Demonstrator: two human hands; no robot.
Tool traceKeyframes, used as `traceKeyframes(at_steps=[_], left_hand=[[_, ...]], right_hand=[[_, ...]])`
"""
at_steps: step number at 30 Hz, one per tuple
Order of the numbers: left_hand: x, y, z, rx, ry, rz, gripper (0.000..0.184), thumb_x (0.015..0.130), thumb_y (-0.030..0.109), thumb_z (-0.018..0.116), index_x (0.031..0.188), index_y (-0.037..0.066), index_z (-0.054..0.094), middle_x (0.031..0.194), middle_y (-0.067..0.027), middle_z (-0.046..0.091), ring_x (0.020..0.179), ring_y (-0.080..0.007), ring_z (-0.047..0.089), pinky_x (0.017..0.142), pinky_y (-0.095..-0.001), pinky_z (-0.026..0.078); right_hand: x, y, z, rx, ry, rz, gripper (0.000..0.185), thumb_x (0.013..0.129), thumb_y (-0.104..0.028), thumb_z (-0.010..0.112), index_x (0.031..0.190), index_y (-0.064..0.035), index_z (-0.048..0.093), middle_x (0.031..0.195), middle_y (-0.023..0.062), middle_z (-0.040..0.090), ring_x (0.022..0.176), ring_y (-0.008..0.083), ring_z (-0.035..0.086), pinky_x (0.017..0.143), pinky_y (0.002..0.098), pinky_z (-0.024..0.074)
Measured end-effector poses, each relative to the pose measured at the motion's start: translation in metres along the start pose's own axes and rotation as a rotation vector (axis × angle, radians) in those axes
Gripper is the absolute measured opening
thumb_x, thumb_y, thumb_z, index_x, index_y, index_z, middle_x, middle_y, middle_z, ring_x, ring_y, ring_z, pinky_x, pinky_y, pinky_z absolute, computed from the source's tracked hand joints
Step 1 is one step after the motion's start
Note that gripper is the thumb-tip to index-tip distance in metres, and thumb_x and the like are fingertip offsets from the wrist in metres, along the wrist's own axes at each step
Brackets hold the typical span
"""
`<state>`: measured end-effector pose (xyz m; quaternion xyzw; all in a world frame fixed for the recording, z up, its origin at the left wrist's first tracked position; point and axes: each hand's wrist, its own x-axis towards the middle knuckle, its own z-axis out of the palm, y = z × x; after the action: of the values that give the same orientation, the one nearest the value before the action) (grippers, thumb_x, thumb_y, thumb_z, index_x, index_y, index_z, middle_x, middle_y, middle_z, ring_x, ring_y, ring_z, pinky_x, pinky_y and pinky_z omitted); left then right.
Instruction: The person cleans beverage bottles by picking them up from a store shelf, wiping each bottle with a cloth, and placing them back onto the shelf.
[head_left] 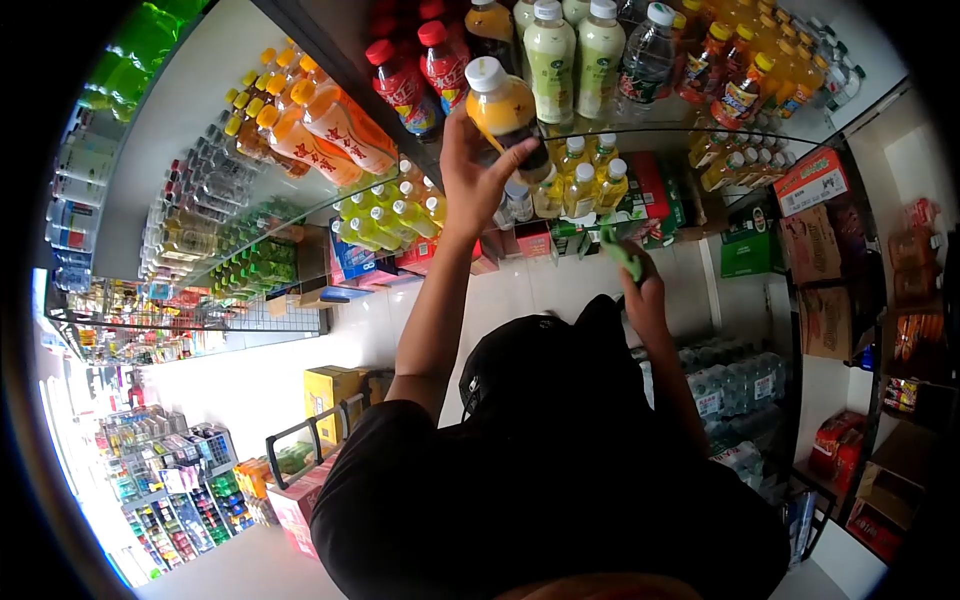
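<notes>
My left hand (474,178) is wrapped round a drink bottle (503,106) with a white cap, an orange-yellow upper part and a dark label. It holds the bottle tilted at the edge of the glass shelf, in front of other bottles. Lower and to the right, my right hand (646,290) is closed on a green cloth (622,256), which sticks out above the fingers. Near the held bottle stand red-capped bottles (402,85) on the left and pale green bottles (550,65) with white caps on the right.
Yellow drink bottles (580,188) stand one shelf lower. Large orange bottles (345,125) fill the left shelving. A yellow box (332,398) and a cart handle (312,425) are at lower left. Packs of water bottles (735,388) and cardboard boxes (808,245) line the right side.
</notes>
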<state>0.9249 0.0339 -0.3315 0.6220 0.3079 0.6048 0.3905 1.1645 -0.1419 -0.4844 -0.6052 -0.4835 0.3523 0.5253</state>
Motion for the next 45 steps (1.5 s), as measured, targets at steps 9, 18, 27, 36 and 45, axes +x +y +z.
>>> traceKeyframes(at_steps=[9, 18, 27, 36, 45], left_hand=[[0.025, -0.04, 0.005, 0.395, 0.201, 0.183, 0.066, 0.077, 0.016, 0.086, 0.134, 0.004, 0.054, 0.116, -0.0115, 0.059, 0.095, -0.0198, 0.057, 0.085, -0.0306, 0.046], [0.024, -0.045, 0.014, 0.321, 0.277, 0.263, 0.061, 0.081, 0.018, 0.084, 0.131, 0.0, 0.053, 0.114, -0.0154, 0.06, 0.104, -0.0251, 0.059, 0.089, -0.0335, 0.049], [0.034, -0.053, 0.023, 0.742, 0.373, 0.311, 0.075, 0.079, 0.016, 0.083, 0.143, 0.004, 0.045, 0.125, -0.0198, 0.052, 0.11, -0.0369, 0.055, 0.093, -0.0405, 0.048], [0.016, -0.074, 0.027, 0.706, 0.396, 0.216, 0.068, 0.074, 0.007, 0.083, 0.132, 0.002, 0.048, 0.119, -0.0177, 0.055, 0.108, -0.0348, 0.058, 0.089, -0.0395, 0.05], [0.028, -0.079, 0.023, 0.832, 0.455, 0.25, 0.026, 0.078, 0.018, 0.081, 0.095, 0.012, 0.063, 0.108, -0.0071, 0.059, 0.093, -0.0276, 0.064, 0.071, -0.0384, 0.054]], right_hand=[[-0.084, 0.215, -0.073, -0.795, -0.127, 0.19, 0.043, 0.098, -0.034, 0.06, 0.113, 0.0068, 0.061, 0.097, 0.0232, 0.061, 0.093, 0.0354, 0.061, 0.086, 0.0485, 0.0509], [-0.228, 0.366, -0.108, -0.761, -0.25, 0.923, 0.052, 0.101, -0.047, 0.048, 0.082, 0.0006, 0.06, 0.061, 0.0122, 0.054, 0.051, 0.0321, 0.05, 0.05, 0.0491, 0.0398], [-0.239, 0.338, -0.115, -0.468, -0.218, 0.567, 0.063, 0.097, -0.061, 0.047, 0.085, -0.0007, 0.062, 0.063, 0.0107, 0.055, 0.053, 0.0268, 0.049, 0.051, 0.0463, 0.0373], [-0.165, 0.27, -0.097, -0.167, 0.032, 0.929, 0.068, 0.094, -0.066, 0.051, 0.101, 0.0002, 0.064, 0.067, 0.0067, 0.055, 0.051, 0.0208, 0.046, 0.049, 0.0426, 0.0363], [-0.207, 0.378, -0.125, -0.535, -0.364, 0.602, 0.066, 0.095, -0.063, 0.052, 0.113, -0.0015, 0.067, 0.074, 0.0088, 0.06, 0.052, 0.0229, 0.051, 0.048, 0.0435, 0.0397]])
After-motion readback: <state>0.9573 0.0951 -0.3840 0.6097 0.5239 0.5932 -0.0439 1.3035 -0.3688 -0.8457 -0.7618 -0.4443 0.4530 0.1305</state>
